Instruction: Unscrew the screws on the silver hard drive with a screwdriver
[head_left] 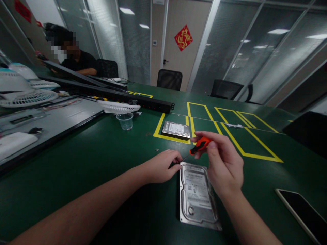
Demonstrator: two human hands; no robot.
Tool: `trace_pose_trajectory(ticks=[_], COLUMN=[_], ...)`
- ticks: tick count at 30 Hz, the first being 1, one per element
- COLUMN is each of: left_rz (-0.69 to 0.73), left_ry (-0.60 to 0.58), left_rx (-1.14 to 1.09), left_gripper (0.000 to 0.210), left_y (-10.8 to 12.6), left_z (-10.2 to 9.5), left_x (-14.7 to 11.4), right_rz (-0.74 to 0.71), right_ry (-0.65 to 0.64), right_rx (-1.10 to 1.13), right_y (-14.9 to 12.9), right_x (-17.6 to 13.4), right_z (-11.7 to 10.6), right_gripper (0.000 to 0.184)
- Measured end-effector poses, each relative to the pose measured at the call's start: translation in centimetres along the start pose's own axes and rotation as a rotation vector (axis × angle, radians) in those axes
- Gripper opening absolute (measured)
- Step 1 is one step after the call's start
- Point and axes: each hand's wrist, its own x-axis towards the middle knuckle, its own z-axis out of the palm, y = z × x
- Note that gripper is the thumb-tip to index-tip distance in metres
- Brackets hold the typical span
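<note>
A silver hard drive [195, 194] with a printed label lies flat on the green table in front of me. My right hand [224, 163] grips the orange and black handle of a screwdriver [200, 145]. The tool is tilted, its thin shaft reaching down to the drive's far left corner. At that same corner is my left hand [165, 166], thumb and fingers curled close together around the screwdriver's tip. Whatever they pinch there is too small to make out. Some tiny metal pieces [157, 149] lie on the table beyond my left hand.
A second hard drive [176, 129] rests inside a yellow tape outline. Left of it stand a clear plastic cup [125, 120], a white fan grille [119, 107] and a long black power strip [143, 103]. A phone [301, 211] lies at right. Someone [81, 63] sits at the far left.
</note>
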Motion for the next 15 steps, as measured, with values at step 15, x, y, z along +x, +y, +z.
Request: trace_pose_trajectory(ticks=[15], left_rz=[-0.008], left_ry=[0.005], left_rx=[0.009], left_gripper=[0.012], left_y=[0.19], left_z=[-0.02], left_x=[0.01], right_rz=[-0.023], right_ry=[0.084], right_rx=[-0.025], right_y=[0.03], right_x=[0.11], right_z=[0.49], right_gripper=[0.021])
